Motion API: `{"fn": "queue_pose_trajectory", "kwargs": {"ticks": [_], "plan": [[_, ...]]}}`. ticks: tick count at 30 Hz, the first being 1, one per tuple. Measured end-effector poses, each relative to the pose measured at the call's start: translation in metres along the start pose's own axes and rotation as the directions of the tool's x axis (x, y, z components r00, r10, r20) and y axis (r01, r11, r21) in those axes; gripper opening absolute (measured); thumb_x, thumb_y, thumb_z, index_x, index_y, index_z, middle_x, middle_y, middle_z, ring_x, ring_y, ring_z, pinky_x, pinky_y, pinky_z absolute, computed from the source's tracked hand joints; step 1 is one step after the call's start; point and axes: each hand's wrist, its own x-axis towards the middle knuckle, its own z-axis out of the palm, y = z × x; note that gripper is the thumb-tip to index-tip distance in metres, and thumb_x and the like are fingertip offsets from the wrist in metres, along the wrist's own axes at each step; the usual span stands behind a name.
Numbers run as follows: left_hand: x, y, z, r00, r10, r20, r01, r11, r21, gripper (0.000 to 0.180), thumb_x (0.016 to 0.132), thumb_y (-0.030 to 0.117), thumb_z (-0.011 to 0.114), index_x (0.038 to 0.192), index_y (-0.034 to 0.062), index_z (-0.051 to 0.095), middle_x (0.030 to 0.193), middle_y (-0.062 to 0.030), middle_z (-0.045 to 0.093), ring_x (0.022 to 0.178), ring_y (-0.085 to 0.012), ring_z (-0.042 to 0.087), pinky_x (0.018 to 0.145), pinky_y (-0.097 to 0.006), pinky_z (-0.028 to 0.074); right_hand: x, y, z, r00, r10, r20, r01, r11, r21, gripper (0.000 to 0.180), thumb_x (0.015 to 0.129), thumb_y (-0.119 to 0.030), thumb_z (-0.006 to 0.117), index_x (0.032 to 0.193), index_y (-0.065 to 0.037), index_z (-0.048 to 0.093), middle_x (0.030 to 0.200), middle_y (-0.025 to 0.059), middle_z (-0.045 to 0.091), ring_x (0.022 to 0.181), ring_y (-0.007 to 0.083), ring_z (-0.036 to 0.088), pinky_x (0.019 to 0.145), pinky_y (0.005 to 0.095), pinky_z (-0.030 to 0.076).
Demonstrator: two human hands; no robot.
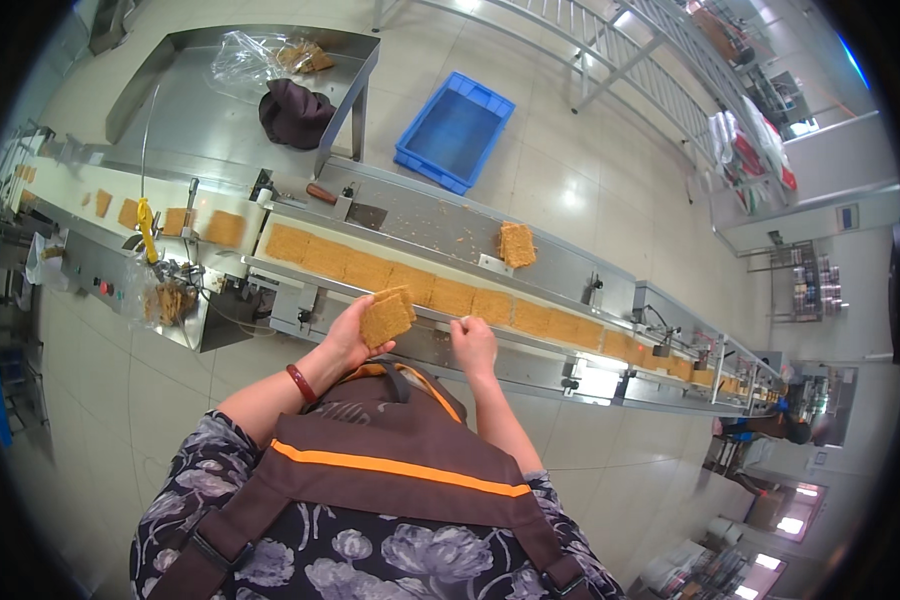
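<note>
My left hand (346,335) is closed round a small stack of square golden-brown crackers (387,318), held just over the near edge of the conveyor. A row of similar square crackers (450,295) lies end to end on the white belt (253,246) beyond both hands. Beside the belt's near rail, my right hand (475,345) has its fingers curled in; whatever they may hold is hidden. On the far metal ledge of the conveyor sits a separate pile of crackers (516,244), with crumbs scattered to its left.
A blue plastic crate (457,130) stands on the floor beyond the conveyor. At the upper left, a steel table (195,75) bears a clear bag and a dark cap (296,113). A wooden-handled tool (321,193) lies on the ledge. More crackers (227,229) are on the left belt.
</note>
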Motion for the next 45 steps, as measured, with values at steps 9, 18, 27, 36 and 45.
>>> {"fn": "queue_pose_trajectory", "kwargs": {"ticks": [9, 18, 27, 36, 45], "plan": [[-0.001, 0.001, -0.004, 0.998, 0.055, 0.032, -0.053, 0.997, -0.062, 0.048, 0.098, 0.051, 0.031, 0.123, 0.0164, 0.052, 0.116, -0.0062, 0.061, 0.102, -0.0222, 0.06, 0.075, -0.043, 0.052, -0.012, -0.082, 0.009, 0.954, -0.069, 0.291, -0.061, 0.907, 0.416, 0.04, 0.089, -0.02, 0.062, 0.123, -0.002, 0.054, 0.1, 0.0166, 0.068, 0.09, 0.0238, 0.068, 0.079, 0.033, 0.053], [-0.005, -0.002, -0.014, 0.996, 0.083, 0.02, -0.079, 0.986, -0.146, 0.046, 0.098, 0.043, 0.033, 0.122, 0.0105, 0.053, 0.115, -0.0109, 0.062, 0.098, -0.0263, 0.063, 0.073, -0.045, 0.055, -0.013, -0.083, 0.019, 0.938, -0.112, 0.329, -0.036, 0.91, 0.412, 0.042, 0.089, -0.015, 0.063, 0.126, 0.001, 0.052, 0.096, 0.0138, 0.069, 0.086, 0.0189, 0.068, 0.075, 0.0304, 0.053], [-0.017, 0.001, -0.014, 0.994, 0.099, 0.039, -0.093, 0.986, -0.137, 0.049, 0.098, 0.047, 0.03, 0.124, 0.0122, 0.053, 0.117, -0.0085, 0.061, 0.101, -0.0235, 0.062, 0.076, -0.043, 0.054, -0.013, -0.094, 0.018, 0.933, -0.161, 0.321, -0.02, 0.87, 0.493, 0.035, 0.088, -0.015, 0.064, 0.118, 0.002, 0.057, 0.087, 0.0107, 0.07, 0.077, 0.0162, 0.068, 0.068, 0.029, 0.053], [-0.028, 0.005, -0.019, 0.993, 0.117, 0.001, -0.116, 0.987, -0.109, 0.047, 0.097, 0.052, 0.035, 0.123, 0.0174, 0.052, 0.117, -0.0049, 0.061, 0.099, -0.0209, 0.062, 0.074, -0.042, 0.052, -0.011, -0.104, 0.018, 0.945, -0.215, 0.248, 0.106, 0.915, 0.389, 0.023, 0.088, -0.019, 0.063, 0.107, -0.005, 0.063, 0.078, 0.0124, 0.067, 0.07, 0.0204, 0.066, 0.064, 0.0318, 0.051], [-0.061, 0.014, -0.092, 0.956, 0.23, -0.184, -0.276, 0.92, -0.28, 0.046, 0.095, 0.054, 0.038, 0.119, 0.0179, 0.054, 0.11, -0.0052, 0.063, 0.098, -0.0227, 0.061, 0.071, -0.043, 0.052, 0.05, -0.185, 0.095, 0.848, -0.485, 0.211, 0.397, 0.847, 0.353, 0.018, 0.088, -0.02, 0.06, 0.099, -0.007, 0.063, 0.086, 0.013, 0.067, 0.079, 0.0269, 0.066, 0.07, 0.038, 0.051]]}}
